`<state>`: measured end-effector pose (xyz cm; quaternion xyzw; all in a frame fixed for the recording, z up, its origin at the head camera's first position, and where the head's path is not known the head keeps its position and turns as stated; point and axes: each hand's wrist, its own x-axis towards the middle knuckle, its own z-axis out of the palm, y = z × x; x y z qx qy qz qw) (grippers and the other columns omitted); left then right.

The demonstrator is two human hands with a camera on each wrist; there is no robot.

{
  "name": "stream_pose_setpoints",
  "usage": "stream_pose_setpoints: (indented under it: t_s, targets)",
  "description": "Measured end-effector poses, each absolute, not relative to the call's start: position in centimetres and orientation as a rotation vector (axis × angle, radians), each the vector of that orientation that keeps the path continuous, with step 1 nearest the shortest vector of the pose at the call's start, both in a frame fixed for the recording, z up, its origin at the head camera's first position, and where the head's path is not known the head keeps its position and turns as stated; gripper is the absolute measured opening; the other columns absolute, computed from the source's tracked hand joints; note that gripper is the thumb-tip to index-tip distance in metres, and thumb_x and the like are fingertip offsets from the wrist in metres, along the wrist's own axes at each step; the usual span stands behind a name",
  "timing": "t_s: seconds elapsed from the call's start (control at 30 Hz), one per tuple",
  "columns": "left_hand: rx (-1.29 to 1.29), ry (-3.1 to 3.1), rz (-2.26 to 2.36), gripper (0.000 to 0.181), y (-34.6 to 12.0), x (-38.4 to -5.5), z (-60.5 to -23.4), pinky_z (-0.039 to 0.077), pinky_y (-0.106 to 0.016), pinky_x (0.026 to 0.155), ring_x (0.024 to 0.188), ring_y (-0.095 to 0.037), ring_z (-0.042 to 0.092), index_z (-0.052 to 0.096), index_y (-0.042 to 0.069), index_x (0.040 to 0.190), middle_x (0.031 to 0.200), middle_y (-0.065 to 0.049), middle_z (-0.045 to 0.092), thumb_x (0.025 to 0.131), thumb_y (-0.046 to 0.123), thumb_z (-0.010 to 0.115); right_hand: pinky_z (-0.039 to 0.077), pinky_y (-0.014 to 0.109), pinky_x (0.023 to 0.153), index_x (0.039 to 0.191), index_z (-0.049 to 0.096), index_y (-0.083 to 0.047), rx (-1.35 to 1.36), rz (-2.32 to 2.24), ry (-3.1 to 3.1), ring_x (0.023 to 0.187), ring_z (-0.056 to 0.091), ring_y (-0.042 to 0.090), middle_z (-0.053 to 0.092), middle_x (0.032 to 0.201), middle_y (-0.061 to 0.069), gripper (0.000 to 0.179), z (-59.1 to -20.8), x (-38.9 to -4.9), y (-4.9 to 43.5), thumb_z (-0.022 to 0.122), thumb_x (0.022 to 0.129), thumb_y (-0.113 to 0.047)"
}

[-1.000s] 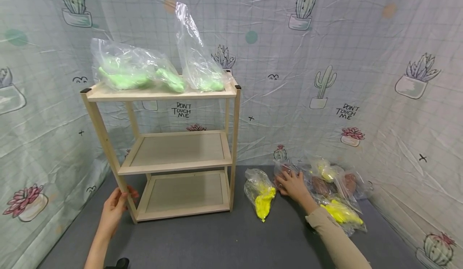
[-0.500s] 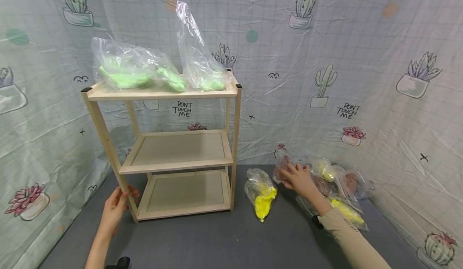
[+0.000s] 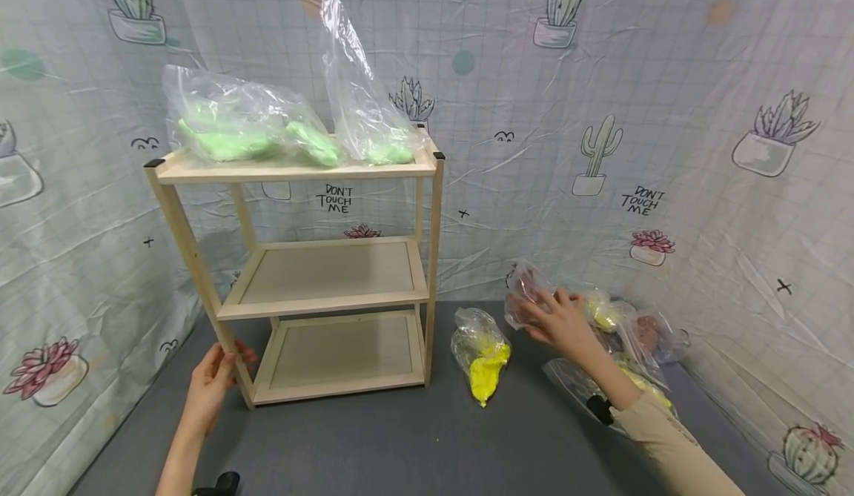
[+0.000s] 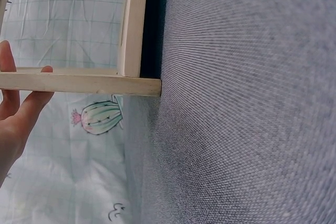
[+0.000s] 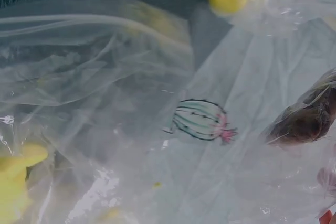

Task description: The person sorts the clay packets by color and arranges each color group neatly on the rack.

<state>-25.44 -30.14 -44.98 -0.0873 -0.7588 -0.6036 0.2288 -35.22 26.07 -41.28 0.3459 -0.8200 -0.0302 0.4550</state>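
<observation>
My left hand (image 3: pixel 208 385) grips the front left leg of a three-tier wooden shelf rack (image 3: pixel 320 308), low near the table. In the left wrist view, the thumb and fingers of this left hand (image 4: pixel 16 124) lie on either side of the pale leg (image 4: pixel 79 82). On the right, my right hand (image 3: pixel 563 325) pinches a clear plastic bag (image 3: pixel 525 288) with a brown lump inside, its fingertips partly hidden by the film. The right wrist view shows a brown lump (image 5: pixel 302 123) in clear film.
Bags with light green contents (image 3: pixel 230 140) lie on the top tier. A bag with a bright yellow lump (image 3: pixel 487 370) lies right of the rack. Several more bags of yellow and brown lumps (image 3: pixel 647 329) are piled near the right wall. A printed cloth (image 3: pixel 507 110) hangs behind.
My right hand has drawn the bag with the brown lump upward, away from the pile, and shifted slightly right. The left hand stays on the rack's leg.
</observation>
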Motion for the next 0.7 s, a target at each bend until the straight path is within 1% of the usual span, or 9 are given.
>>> stream_pose_setpoints:
  t_s: [0.07,0.2,0.33,0.43,0.47,0.53,0.7]
  targets:
    - [-0.223,-2.105,-1.639,0.023,-30.1,-25.4,-45.0,0.044,-0.019,0.064,0.085,0.006,0.058,0.046,-0.001,0.11,0.091,0.019,0.061,0.095,0.014,0.036,0.028,0.053,0.065,0.107,0.057,-0.021,0.849,-0.071,-2.034,0.08,0.041,0.031,0.051,0.099,0.01,0.046,-40.9,-34.7,26.1,0.027,0.093,-0.052]
    - [-0.198,-2.136,-1.599,0.019,-30.1,-25.4,-44.8,0.043,-0.02,0.064,0.084,0.006,0.058,0.05,0.011,0.108,0.091,0.02,0.06,0.095,0.015,0.036,0.028,0.055,0.068,0.108,0.057,-0.021,0.854,-0.045,-2.036,0.081,0.042,0.031,0.051,0.101,0.011,0.043,-40.0,-33.6,25.9,0.032,0.092,-0.052]
    - [-0.204,-2.126,-1.618,0.02,-30.0,-25.5,-44.7,0.043,-0.02,0.064,0.085,0.006,0.058,0.05,0.01,0.108,0.092,0.019,0.061,0.095,0.015,0.037,0.027,0.054,0.072,0.111,0.056,-0.022,0.847,-0.035,-2.042,0.085,0.042,0.03,0.051,0.105,0.011,0.045,-39.0,-32.4,25.5,0.03,0.092,-0.053]
    - [-0.211,-2.114,-1.639,0.02,-30.0,-25.4,-44.7,0.043,-0.019,0.064,0.085,0.006,0.058,0.049,0.008,0.109,0.092,0.018,0.062,0.095,0.015,0.036,0.026,0.054,0.072,0.112,0.056,-0.021,0.858,-0.021,-2.025,0.086,0.042,0.03,0.051,0.107,0.012,0.047,-38.3,-31.5,25.1,0.027,0.093,-0.053]
    - [-0.21,-2.117,-1.633,0.02,-30.1,-25.4,-44.7,0.043,-0.019,0.064,0.085,0.006,0.058,0.05,0.01,0.109,0.092,0.018,0.062,0.095,0.015,0.036,0.025,0.053,0.072,0.112,0.055,-0.021,0.869,-0.009,-2.015,0.087,0.042,0.03,0.05,0.107,0.012,0.046,-38.1,-31.1,25.0,0.028,0.093,-0.053]
    - [-0.213,-2.113,-1.634,0.02,-30.0,-25.4,-44.7,0.043,-0.019,0.064,0.084,0.006,0.058,0.05,0.009,0.109,0.092,0.019,0.062,0.095,0.015,0.036,0.024,0.053,0.071,0.111,0.056,-0.021,0.891,0.01,-1.98,0.086,0.041,0.03,0.05,0.106,0.013,0.045,-37.6,-30.5,24.7,0.028,0.093,-0.051]
    - [-0.242,-2.075,-1.668,0.023,-30.1,-25.4,-44.9,0.044,-0.019,0.064,0.085,0.006,0.059,0.047,0.0,0.109,0.092,0.018,0.062,0.095,0.014,0.036,0.022,0.054,0.07,0.108,0.059,-0.019,0.938,0.058,-1.873,0.084,0.041,0.032,0.051,0.106,0.016,0.041,-36.7,-29.1,23.7,0.032,0.094,-0.046]
